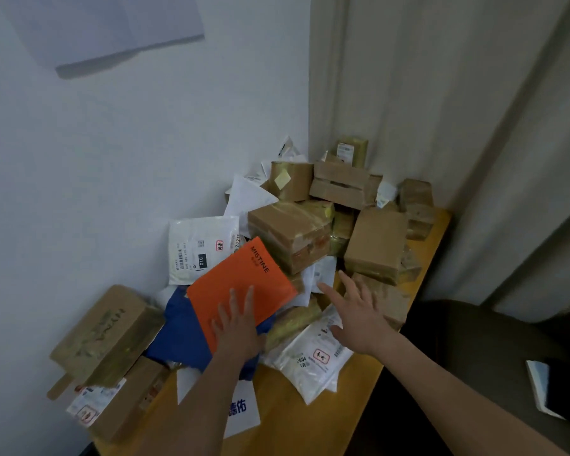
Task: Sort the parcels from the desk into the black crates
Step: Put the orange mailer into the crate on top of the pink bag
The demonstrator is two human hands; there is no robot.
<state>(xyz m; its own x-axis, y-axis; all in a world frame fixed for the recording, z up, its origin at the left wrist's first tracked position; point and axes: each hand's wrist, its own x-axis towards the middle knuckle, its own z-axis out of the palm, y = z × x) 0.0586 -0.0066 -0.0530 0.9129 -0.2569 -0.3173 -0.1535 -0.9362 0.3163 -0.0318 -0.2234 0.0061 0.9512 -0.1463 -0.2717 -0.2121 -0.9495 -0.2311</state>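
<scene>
Here, parcels [310, 245] heaped on desk [310, 419]

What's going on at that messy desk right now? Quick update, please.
Left hand flat on orange parcel. Right hand open, reaching over pile. Boxes and mailers heaped on desk. No black crates in view.

Two bare forearms, no sleeve, watch or ring showing: left hand [236, 327] at 6 o'clock, right hand [356, 315] toward 4 o'clock.
</scene>
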